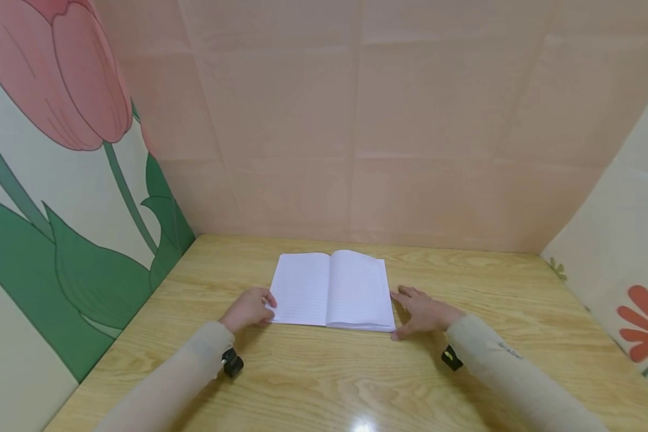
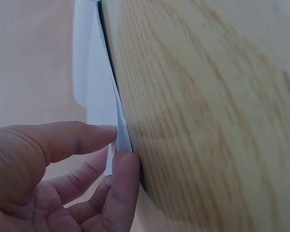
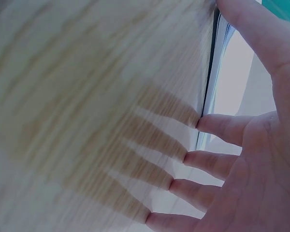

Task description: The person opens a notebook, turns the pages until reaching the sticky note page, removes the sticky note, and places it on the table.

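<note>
An open notebook (image 1: 300,288) with white ruled pages lies on the table, its right-hand leaves bulging up near the spine. At its lower left corner, my left hand (image 1: 254,308) pinches the page edge between thumb and finger. The left wrist view shows the page edge (image 2: 120,121) slightly raised from the dark cover where the fingertips meet it. By the right edge of the notebook is my right hand (image 1: 422,311), fingers spread, thumb at the lower right corner. In the right wrist view its fingertips rest on the wood, the nearest right at the cover edge (image 3: 211,72).
The wooden table (image 1: 324,378) runs back to a creased pinkish wall covering (image 1: 410,120). A panel with a large tulip (image 1: 86,78) borders the left side, and one with an orange flower (image 1: 645,330) the right. Both wrists wear black devices (image 1: 232,363).
</note>
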A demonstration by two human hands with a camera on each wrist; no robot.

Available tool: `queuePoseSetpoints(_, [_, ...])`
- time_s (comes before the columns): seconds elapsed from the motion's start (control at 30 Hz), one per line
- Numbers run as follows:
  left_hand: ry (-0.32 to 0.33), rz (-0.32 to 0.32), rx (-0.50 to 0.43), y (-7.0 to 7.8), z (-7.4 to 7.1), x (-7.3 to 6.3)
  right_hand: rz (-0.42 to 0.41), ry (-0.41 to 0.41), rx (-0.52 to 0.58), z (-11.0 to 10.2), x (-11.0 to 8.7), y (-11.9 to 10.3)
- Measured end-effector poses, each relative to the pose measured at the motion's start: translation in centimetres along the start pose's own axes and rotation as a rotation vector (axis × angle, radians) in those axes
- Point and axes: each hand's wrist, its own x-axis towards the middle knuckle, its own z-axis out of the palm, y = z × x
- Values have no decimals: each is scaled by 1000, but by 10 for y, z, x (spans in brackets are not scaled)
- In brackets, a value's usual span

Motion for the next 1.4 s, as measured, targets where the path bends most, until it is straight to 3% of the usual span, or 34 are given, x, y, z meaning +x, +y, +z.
queuePoseSetpoints(0.77, [19,38,99,-2,-3,1,-18,3,10,1,-1,1])
queuePoseSetpoints(1.2, [11,17,114,1,-5,0,-21,6,18,1,-1,1])
queuePoseSetpoints(1.4, [47,49,110,20,-16,5,-18,8,4,0,-2,2])
